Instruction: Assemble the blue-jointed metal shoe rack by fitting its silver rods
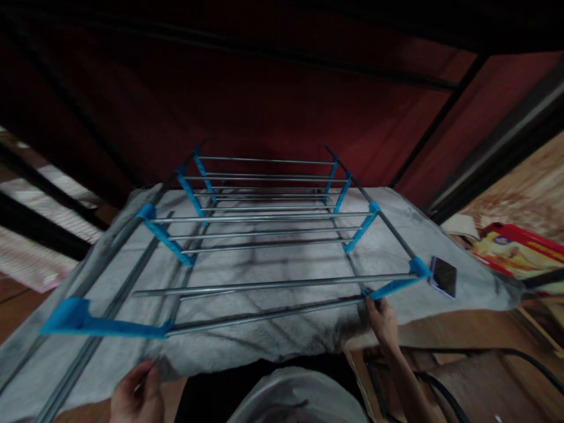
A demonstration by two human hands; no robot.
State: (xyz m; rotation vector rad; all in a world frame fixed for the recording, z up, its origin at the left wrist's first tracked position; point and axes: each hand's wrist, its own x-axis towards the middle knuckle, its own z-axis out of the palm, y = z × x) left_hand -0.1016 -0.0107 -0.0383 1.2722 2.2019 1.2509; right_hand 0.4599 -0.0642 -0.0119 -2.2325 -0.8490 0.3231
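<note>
A rack of grey metal tubes (264, 317) and blue plastic connectors lies on a pale cloth-covered surface (273, 346). My right hand (383, 323) grips the lower end of the front right blue connector (392, 288), where a tube meets it. Near the cloth's front edge, my left hand (136, 392) is closed with curled fingers; what it holds, if anything, I cannot make out. It is just below the front left blue connector (106, 326). One upper front tube (273, 286) runs from the right connector, and its left end is loose, apart from the left connector.
Loose metal tubes (88, 358) lie along the left side. A phone (443, 276) rests on the cloth beside the right connector. Red panels (273, 100) with dark frames stand behind. At right are a red and yellow box (520, 249) and a black-framed chair (476, 382).
</note>
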